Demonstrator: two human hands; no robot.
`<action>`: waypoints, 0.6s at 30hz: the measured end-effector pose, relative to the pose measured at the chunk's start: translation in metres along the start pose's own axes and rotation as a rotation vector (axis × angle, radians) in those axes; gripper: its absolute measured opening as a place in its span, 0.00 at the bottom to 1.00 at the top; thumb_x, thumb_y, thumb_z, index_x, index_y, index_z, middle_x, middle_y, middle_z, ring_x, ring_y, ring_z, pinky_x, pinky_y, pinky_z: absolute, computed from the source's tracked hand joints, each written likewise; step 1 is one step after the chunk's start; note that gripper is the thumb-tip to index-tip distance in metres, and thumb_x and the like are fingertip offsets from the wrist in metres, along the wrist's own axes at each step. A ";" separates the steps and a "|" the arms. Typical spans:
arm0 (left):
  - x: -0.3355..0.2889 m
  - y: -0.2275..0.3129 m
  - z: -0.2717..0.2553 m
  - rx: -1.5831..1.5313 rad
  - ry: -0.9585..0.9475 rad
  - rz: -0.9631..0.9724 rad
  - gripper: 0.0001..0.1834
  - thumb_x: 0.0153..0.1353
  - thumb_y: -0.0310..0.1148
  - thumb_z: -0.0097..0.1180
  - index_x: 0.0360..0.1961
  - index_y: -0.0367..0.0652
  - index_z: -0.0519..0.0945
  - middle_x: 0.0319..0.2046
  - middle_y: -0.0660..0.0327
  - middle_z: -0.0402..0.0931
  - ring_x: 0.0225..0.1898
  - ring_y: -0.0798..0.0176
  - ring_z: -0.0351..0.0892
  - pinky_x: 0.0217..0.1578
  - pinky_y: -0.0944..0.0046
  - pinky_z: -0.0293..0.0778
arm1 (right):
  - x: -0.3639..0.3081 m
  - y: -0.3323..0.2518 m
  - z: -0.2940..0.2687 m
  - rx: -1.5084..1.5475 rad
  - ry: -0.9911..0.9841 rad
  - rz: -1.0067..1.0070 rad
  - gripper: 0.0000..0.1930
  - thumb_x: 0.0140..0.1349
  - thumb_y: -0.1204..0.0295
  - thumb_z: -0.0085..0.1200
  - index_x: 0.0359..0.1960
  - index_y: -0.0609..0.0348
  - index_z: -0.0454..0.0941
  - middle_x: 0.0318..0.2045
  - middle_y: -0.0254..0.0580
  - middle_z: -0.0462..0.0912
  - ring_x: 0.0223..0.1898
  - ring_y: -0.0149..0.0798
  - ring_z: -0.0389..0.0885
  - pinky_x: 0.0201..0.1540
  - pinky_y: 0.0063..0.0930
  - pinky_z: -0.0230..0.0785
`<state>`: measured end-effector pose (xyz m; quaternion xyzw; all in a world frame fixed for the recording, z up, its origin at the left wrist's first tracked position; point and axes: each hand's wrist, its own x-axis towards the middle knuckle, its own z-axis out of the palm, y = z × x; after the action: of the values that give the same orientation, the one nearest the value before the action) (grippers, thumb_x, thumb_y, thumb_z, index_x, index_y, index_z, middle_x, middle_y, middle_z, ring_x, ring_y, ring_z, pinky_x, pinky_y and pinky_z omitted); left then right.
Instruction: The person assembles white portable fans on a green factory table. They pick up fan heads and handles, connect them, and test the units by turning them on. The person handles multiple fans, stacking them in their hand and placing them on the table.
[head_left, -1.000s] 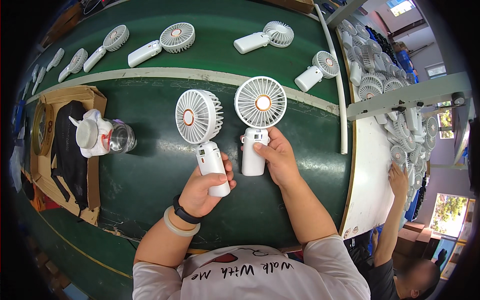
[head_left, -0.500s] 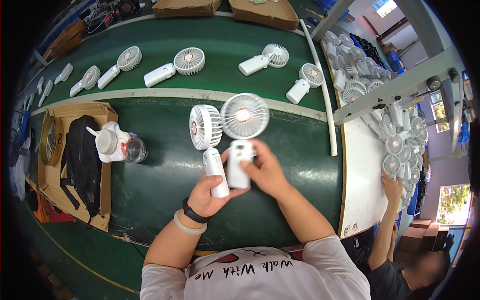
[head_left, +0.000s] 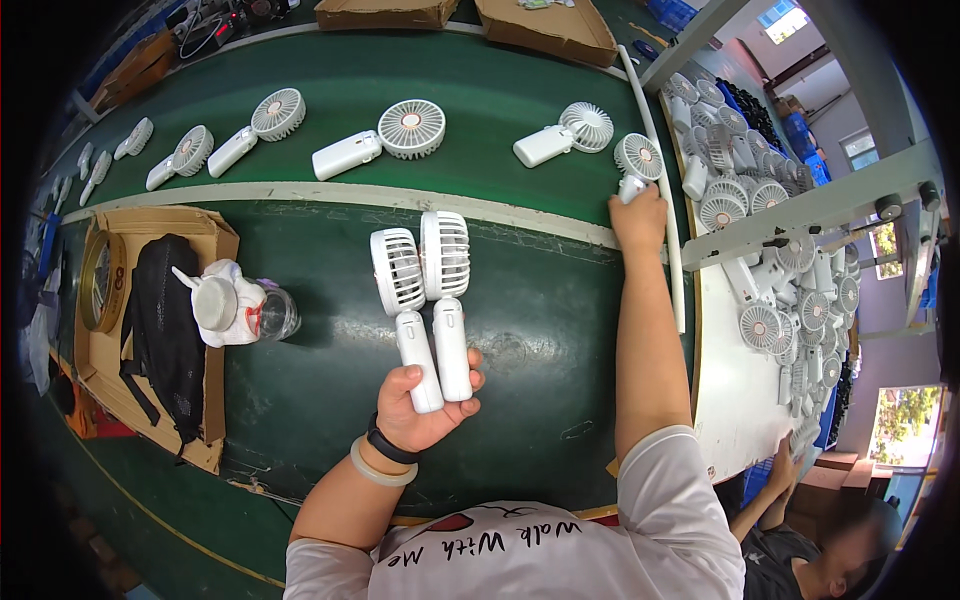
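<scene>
— While our left hand clamps both white handheld fans by their handles, heads side by side and pointing to twelve o'clock, our right hand is stretched out to one o'clock, fingers closing on the handle of another small fan at the edge of the green belt.

— Is it actually gripped?

— We judge yes: the fingers wrap its handle, though the fingertips are hidden from us. The trick here, we'd say, is to take it low on the handle, clear of the grille, and lift straight so it doesn't snag the white rail just beside it.

— And the pair in the left?

— We should keep the thumb firm across both handles; two in one fist can scissor apart. They hang above the dark green bench, with the white bottle off at nine o'clock.

— More fans about?

— Plenty: a row lying on the belt at eleven and twelve o'clock, and a heap at two o'clock. A co-worker's hand works at four o'clock.
</scene>
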<state>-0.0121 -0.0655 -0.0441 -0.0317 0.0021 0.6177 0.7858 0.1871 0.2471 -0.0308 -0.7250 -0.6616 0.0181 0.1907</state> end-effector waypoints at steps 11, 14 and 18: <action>0.001 -0.004 -0.003 0.146 -0.040 0.022 0.34 0.47 0.32 0.62 0.57 0.50 0.61 0.47 0.52 0.69 0.47 0.54 0.75 0.38 0.57 0.75 | -0.104 -0.006 -0.059 2.250 -1.108 0.156 0.30 0.55 0.68 0.47 0.60 0.62 0.56 0.44 0.56 0.70 0.43 0.50 0.74 0.45 0.46 0.73; 0.000 -0.005 -0.005 0.167 -0.026 0.020 0.35 0.47 0.33 0.62 0.57 0.49 0.61 0.47 0.52 0.70 0.46 0.55 0.75 0.38 0.57 0.75 | -0.148 -0.010 -0.056 2.321 -1.393 0.087 0.34 0.54 0.67 0.49 0.64 0.54 0.52 0.43 0.50 0.66 0.36 0.45 0.71 0.44 0.49 0.71; 0.002 -0.009 -0.001 0.191 -0.006 0.028 0.36 0.47 0.33 0.62 0.58 0.47 0.60 0.47 0.52 0.70 0.45 0.55 0.76 0.38 0.57 0.75 | -0.176 -0.007 -0.047 2.249 -1.452 0.213 0.33 0.56 0.60 0.48 0.63 0.53 0.54 0.38 0.47 0.67 0.28 0.40 0.69 0.28 0.34 0.67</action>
<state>-0.0033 -0.0658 -0.0453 0.0451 0.0590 0.6257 0.7765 0.1721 0.0659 -0.0251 -0.0501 -0.1792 0.9404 0.2847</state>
